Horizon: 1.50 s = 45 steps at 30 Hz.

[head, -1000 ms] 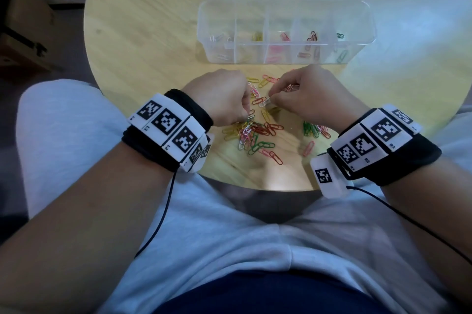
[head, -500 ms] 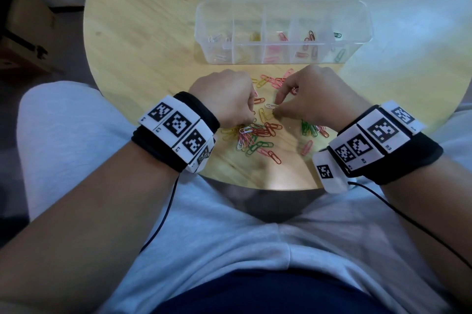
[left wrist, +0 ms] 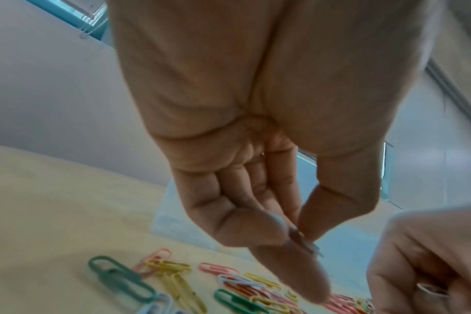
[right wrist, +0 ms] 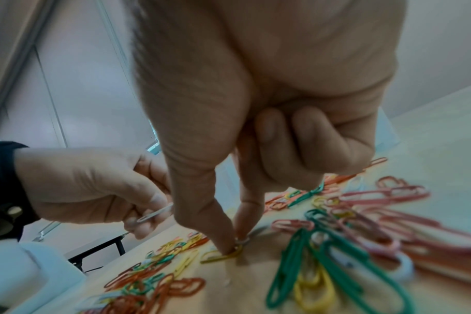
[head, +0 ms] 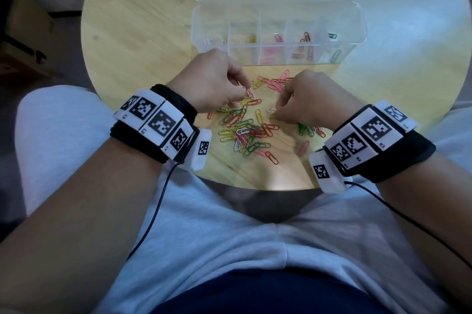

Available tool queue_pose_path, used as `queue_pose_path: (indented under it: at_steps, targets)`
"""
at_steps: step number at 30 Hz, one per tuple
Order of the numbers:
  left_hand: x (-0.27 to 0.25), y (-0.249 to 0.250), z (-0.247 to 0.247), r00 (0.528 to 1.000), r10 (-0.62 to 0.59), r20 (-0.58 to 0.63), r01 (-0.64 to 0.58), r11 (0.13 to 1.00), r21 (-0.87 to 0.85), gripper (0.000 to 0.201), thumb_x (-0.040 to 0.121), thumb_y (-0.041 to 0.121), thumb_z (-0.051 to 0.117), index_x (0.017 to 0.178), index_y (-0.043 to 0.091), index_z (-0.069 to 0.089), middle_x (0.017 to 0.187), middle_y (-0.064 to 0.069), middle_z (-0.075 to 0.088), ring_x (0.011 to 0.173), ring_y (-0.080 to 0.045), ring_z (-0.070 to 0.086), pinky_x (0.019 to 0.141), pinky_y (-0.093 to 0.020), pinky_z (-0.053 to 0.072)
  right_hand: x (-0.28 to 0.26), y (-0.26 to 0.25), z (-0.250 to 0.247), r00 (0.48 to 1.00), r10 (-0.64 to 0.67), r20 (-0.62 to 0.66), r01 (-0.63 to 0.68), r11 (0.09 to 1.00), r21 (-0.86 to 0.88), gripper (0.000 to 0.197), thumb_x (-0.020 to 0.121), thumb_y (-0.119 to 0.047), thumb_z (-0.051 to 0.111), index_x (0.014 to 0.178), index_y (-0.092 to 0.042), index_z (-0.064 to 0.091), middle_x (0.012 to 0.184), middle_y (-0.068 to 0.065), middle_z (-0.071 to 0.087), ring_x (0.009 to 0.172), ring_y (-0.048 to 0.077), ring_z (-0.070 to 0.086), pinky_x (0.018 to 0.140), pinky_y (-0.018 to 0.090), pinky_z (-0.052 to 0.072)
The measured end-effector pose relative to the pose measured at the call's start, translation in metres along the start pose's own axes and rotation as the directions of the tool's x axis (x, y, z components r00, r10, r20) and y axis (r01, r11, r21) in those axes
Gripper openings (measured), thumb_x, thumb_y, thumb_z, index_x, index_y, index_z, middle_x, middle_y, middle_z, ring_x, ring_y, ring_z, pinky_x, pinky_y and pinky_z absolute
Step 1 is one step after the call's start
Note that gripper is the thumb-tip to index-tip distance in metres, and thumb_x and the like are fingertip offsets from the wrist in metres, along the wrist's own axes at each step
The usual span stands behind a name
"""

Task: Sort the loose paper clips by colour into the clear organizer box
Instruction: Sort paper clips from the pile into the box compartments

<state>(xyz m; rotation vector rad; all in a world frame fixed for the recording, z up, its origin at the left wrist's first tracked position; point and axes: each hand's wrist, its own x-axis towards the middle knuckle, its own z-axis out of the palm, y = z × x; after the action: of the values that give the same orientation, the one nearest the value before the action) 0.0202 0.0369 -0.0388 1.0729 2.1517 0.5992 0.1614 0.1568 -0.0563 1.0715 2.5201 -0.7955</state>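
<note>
Paper clips (head: 245, 127) red, green, yellow, pink, white, heaped loose beside clear organizer box (head: 278, 32)

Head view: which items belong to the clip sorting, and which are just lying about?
Job: loose clips, organizer box, white clip in left hand, right hand reaching another.
Lying about: cardboard box, wrist cables.

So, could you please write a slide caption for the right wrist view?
Right hand pinching a white clip off the table; left hand holds another clip.
</note>
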Motion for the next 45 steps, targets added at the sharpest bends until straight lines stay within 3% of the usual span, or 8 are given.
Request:
queue_pose_path:
  at_steps: [7, 11, 15, 22, 31, 34, 41, 45]
  targets:
    - [0.006, 0.007, 0.005, 0.991, 0.063, -0.121, -0.057, 0.997, 0.055, 0.035, 0.080, 0.021, 0.040, 0.074, -0.007, 0.059, 0.072, -0.024, 0.057, 0.063, -0.024, 0.047, 0.059, -0.044, 0.039, -0.004, -0.003, 0.004, 0.996, -0.080, -0.038, 0.079, 0.996, -0.037, 0.007, 0.073, -0.028, 0.077, 0.078, -0.029, 0.073, 0.069, -0.008, 0.059, 0.058, 0.008, 0.054, 0.048, 0.021, 0.037]
    - [0.011, 0.011, 0.011, 0.990, 0.058, -0.130, -0.025, 0.970, 0.241, 0.014, 0.085, 0.025, 0.058, 0.089, 0.019, 0.070, 0.065, 0.010, 0.051, 0.076, -0.019, 0.051, 0.063, -0.030, 0.034, -0.005, -0.004, 0.004, 0.996, -0.073, -0.042, 0.069, 0.994, -0.081, 0.010, 0.071, -0.033, 0.078, 0.076, -0.029, 0.071, 0.072, -0.005, 0.061, 0.060, 0.011, 0.055, 0.052, 0.024, 0.039]
    - [0.016, 0.001, 0.018, 0.998, 0.025, -0.066, 0.002, 0.923, 0.386, 0.010, 0.082, 0.038, 0.067, 0.091, 0.035, 0.068, 0.099, 0.001, 0.066, 0.097, -0.021, 0.061, 0.079, -0.032, 0.048, -0.006, -0.004, 0.003, 0.998, -0.057, 0.001, 0.057, 0.990, -0.127, 0.014, 0.071, -0.036, 0.079, 0.076, -0.028, 0.070, 0.075, -0.004, 0.063, 0.060, 0.013, 0.057, 0.047, 0.023, 0.038]
    - [0.016, -0.006, 0.016, 0.996, -0.025, -0.090, 0.061, 0.902, 0.428, 0.015, 0.080, 0.042, 0.071, 0.076, 0.029, 0.067, 0.085, 0.006, 0.063, 0.088, -0.021, 0.062, 0.072, -0.032, 0.047, -0.009, -0.007, 0.001, 0.992, -0.062, 0.110, 0.080, 0.983, -0.164, 0.015, 0.074, -0.034, 0.078, 0.078, -0.021, 0.072, 0.068, -0.003, 0.064, 0.056, 0.012, 0.055, 0.047, 0.024, 0.041]
    - [0.016, -0.001, 0.019, 0.996, -0.009, -0.087, 0.048, 0.890, 0.453, 0.016, 0.078, 0.044, 0.074, 0.085, 0.030, 0.069, 0.092, 0.006, 0.063, 0.091, -0.021, 0.061, 0.070, -0.031, 0.043, -0.013, -0.006, 0.003, 0.990, -0.099, 0.102, 0.113, 0.983, -0.142, 0.023, 0.072, -0.043, 0.077, 0.068, -0.023, 0.065, 0.068, -0.003, 0.061, 0.067, 0.017, 0.059, 0.055, 0.026, 0.044]
    - [0.013, 0.005, 0.023, 0.996, -0.012, -0.089, 0.054, 0.873, 0.485, 0.007, 0.081, 0.035, 0.072, 0.084, 0.029, 0.071, 0.093, 0.004, 0.065, 0.088, -0.022, 0.061, 0.067, -0.031, 0.040, -0.015, -0.006, -0.006, 0.995, -0.094, 0.032, 0.096, 0.993, -0.061, 0.021, 0.073, -0.039, 0.076, 0.069, -0.021, 0.066, 0.061, -0.003, 0.059, 0.051, 0.009, 0.051, 0.045, 0.024, 0.036]
    - [0.013, 0.010, 0.026, 0.999, -0.027, -0.042, 0.044, 0.860, 0.508, 0.013, 0.077, 0.032, 0.069, 0.079, 0.019, 0.070, 0.084, 0.000, 0.066, 0.084, -0.026, 0.063, 0.069, -0.034, 0.050, -0.013, -0.001, -0.013, 0.993, -0.083, -0.086, 0.099, 0.973, 0.207, 0.017, 0.077, -0.026, 0.065, 0.069, -0.011, 0.064, 0.060, 0.002, 0.059, 0.054, 0.013, 0.049, 0.055, 0.028, 0.042]
    - [0.013, 0.008, 0.020, 0.999, -0.024, -0.023, 0.031, 0.925, 0.378, 0.013, 0.080, 0.035, 0.063, 0.076, 0.022, 0.063, 0.078, 0.006, 0.062, 0.080, -0.020, 0.058, 0.065, -0.029, 0.042, -0.009, 0.001, -0.019, 0.998, -0.016, -0.061, 0.041, 0.892, 0.451, 0.022, 0.087, -0.021, 0.054, 0.067, -0.016, 0.056, 0.059, -0.001, 0.045, 0.050, 0.014, 0.039, 0.051, 0.027, 0.028]
